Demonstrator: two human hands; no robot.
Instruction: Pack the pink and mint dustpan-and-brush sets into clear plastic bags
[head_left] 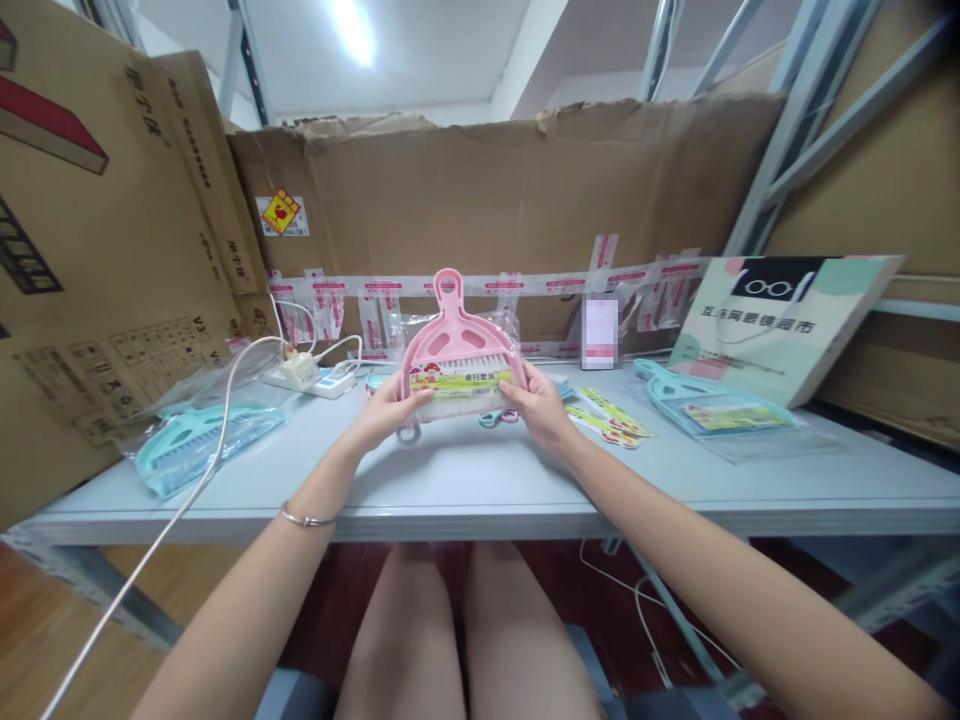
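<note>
Between my hands a pink dustpan (pixel 459 338) stands upright above the table, handle up, in a clear plastic bag. A small brush with pale bristles and a yellow-green printed label card (pixel 465 382) show across its front. My left hand (pixel 394 408) grips its left edge, thumb on the front. On the right edge my right hand (pixel 541 402) is closed the same way. Behind and below it, scissors (pixel 499 418) lie on the table, partly hidden. Several loose yellow-green label cards (pixel 611 415) lie to the right of my right hand.
Blue dustpans in clear bags lie at the left (pixel 214 440) and right (pixel 720 400) of the table (pixel 465 480). A power strip (pixel 300 370) with white cables sits back left. A phone (pixel 600 330) leans against the cardboard at the back. A printed box (pixel 780 325) stands at right.
</note>
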